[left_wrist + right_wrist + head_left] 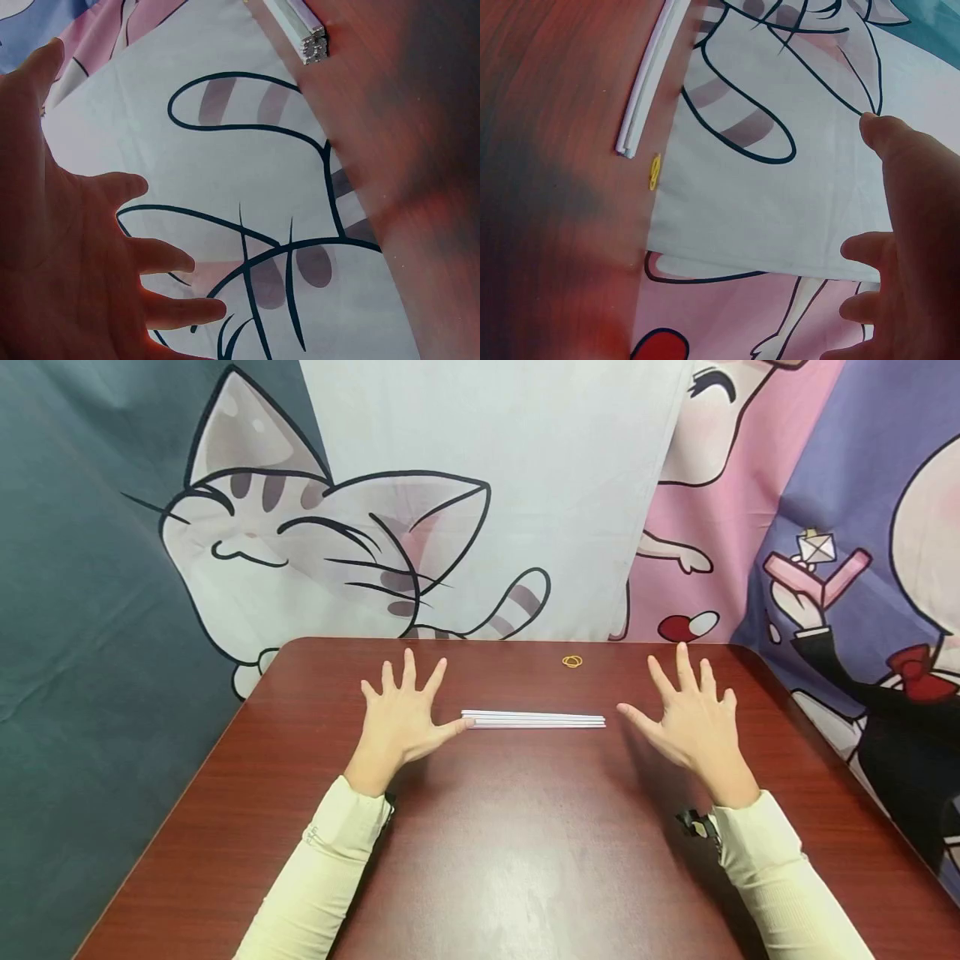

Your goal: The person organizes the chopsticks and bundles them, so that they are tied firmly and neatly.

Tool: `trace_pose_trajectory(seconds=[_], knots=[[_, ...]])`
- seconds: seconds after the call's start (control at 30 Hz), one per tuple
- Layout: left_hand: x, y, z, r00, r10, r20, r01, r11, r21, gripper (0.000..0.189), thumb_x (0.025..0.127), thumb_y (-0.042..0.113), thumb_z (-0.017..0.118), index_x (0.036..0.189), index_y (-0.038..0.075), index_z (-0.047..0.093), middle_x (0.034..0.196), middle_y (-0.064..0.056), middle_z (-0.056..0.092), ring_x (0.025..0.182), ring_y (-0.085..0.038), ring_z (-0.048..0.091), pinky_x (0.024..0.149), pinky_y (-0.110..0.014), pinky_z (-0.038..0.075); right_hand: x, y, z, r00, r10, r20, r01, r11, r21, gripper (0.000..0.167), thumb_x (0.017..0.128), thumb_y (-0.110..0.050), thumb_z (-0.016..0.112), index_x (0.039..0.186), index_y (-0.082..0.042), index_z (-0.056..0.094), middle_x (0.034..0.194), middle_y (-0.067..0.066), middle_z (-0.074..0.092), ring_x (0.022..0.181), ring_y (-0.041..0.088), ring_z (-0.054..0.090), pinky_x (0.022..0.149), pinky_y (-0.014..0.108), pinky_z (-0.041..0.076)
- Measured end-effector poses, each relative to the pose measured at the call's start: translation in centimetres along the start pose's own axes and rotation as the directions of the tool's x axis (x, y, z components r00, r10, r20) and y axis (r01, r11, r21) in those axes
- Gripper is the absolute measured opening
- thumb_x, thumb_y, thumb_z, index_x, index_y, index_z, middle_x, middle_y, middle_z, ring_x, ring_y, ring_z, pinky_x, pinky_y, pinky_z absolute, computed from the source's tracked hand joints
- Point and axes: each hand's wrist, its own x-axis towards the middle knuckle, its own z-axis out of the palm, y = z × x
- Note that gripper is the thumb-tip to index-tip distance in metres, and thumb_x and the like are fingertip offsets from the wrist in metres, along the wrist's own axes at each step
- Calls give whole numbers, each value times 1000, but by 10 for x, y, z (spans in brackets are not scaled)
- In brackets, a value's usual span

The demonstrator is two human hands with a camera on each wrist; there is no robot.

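Several thin white sticks (536, 720) lie side by side across the middle of a dark red-brown table. My left hand (400, 725) is spread wide at their left end, its thumb overlapping that end in the head view. To the right of the sticks, my right hand (697, 731) is also spread, its thumb pointing at their right end with a gap between. Neither hand holds anything. A yellow rubber band (655, 172) lies beyond the sticks, toward the far edge. The left wrist view shows the cut ends of the bundled sticks (304, 34).
The wooden table (525, 843) has rounded far corners. Right behind it hangs a cloth backdrop (480, 418) printed with a cartoon cat and other figures. Both forearms, in pale sleeves (322, 860), reach in from the near side over the table.
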Motion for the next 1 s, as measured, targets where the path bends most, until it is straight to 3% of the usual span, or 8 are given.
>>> trace_pose_trajectory(seconds=[0.4,0.57,0.67,0.73,0.83,0.93,1.0], knots=[[4,1,4,1000,8,0,-8,1000,-8,102,76,89,37,159,33,17,162,-24,16,139,-53,30,100,-74,26,-3,4,6,1000,-14,-11,14,1000,4,88,87,-73,48,154,-17,35,163,21,15,141,52,22,92,76,24],[10,-1,3,994,47,100,-41,997,-69,101,79,86,41,159,29,16,161,-23,21,130,-49,43,97,-62,38,1,4,7,999,-32,-23,33,999,38,92,87,-71,53,157,-16,28,163,21,13,136,54,29,91,74,31],[17,-1,4,981,87,175,-65,989,-130,102,81,82,45,160,26,14,160,-22,24,132,-48,44,100,-58,40,6,0,6,999,-32,9,30,986,162,92,88,-67,55,158,-17,22,163,21,14,134,56,32,90,74,35],[22,0,6,974,119,194,-87,982,-169,103,81,80,50,160,24,14,160,-20,26,135,-46,42,102,-57,39,10,-4,6,998,-46,32,36,964,265,90,89,-63,58,158,-15,23,161,22,21,135,53,34,94,73,34],[30,4,11,969,185,166,-144,961,-235,102,81,75,57,160,24,17,158,-16,31,134,-41,44,101,-56,42,18,-8,11,995,-83,52,53,906,419,82,91,-53,64,154,-11,32,152,22,38,134,45,41,100,68,35],[38,9,16,958,255,131,-200,922,-332,98,80,69,66,158,25,24,154,-11,38,133,-34,47,99,-54,43,27,-9,23,991,-121,60,69,833,548,68,91,-40,70,145,-8,46,135,21,56,120,39,57,97,58,44],[43,11,20,948,285,144,-209,896,-393,97,79,65,70,157,26,28,150,-10,42,132,-30,47,99,-54,44,32,-8,35,988,-136,79,60,789,612,60,89,-35,74,138,-8,53,126,20,63,108,36,65,89,53,51]])
